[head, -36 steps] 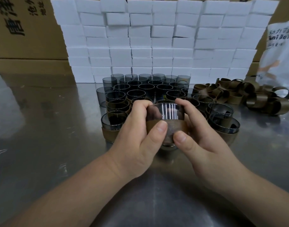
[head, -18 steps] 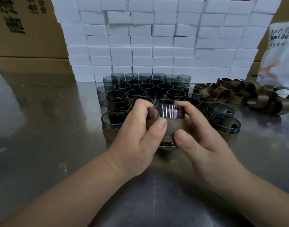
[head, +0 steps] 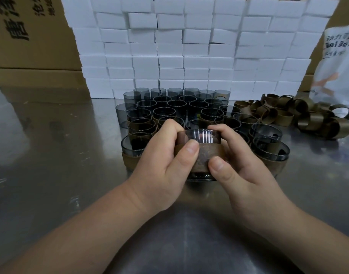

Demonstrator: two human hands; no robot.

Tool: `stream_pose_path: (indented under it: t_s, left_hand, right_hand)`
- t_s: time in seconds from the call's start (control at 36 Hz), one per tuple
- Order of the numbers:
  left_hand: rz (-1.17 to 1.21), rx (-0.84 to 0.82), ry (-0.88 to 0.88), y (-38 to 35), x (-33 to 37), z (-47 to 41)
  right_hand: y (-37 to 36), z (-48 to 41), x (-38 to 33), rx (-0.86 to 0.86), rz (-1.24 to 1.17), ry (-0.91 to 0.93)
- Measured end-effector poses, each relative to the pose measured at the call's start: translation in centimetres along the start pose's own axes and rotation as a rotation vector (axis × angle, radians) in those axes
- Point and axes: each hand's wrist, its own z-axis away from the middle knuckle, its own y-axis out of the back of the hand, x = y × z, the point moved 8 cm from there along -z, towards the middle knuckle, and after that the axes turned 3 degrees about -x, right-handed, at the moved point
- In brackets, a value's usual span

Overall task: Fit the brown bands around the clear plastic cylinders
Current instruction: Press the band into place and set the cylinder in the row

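Gripping upright cylinder (head: 201,136) (open end up), both hands (head: 165,165) (head: 239,169); band (head: 204,158) encircling.

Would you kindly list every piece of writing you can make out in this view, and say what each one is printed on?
"BaiBei", roughly, the last letter cut off: white plastic bag at the right edge.
Lines of Chinese characters above and below it on the bag: too blurred to read.
Large black Chinese characters: cardboard box at upper left, cropped and tilted, not readable with confidence.
Cylinders, bands and white blocks: no writing seen.

Steel table (head: 41,155) w/ white blocks (head: 189,46), cardboard boxes (head: 31,36) behind.
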Motion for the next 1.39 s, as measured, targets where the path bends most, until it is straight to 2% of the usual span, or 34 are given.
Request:
stream_pose_path:
  t_s: [0.36,0.69,1.08,1.39]
  left_hand:
    - [0.02,-0.006,-0.017,0.1,0.3,-0.1]
    - [0.04,0.029,0.031,0.6,-0.2,0.0]
    - [-0.003,0.004,0.001,0.4,0.1,-0.1]
    - [-0.016,0.029,-0.014,0.3,-0.5,0.2]
  right_hand:
    - [-0.4,0.0,-0.4,-0.028,0.012,0.052]
    - [-0.9,0.1,0.2,-0.074,-0.053,0.007]
    - [-0.9,0.2,0.0,-0.074,0.016,0.024]
    - [-0.5,0.3,0.7,-0.058,0.065,-0.046]
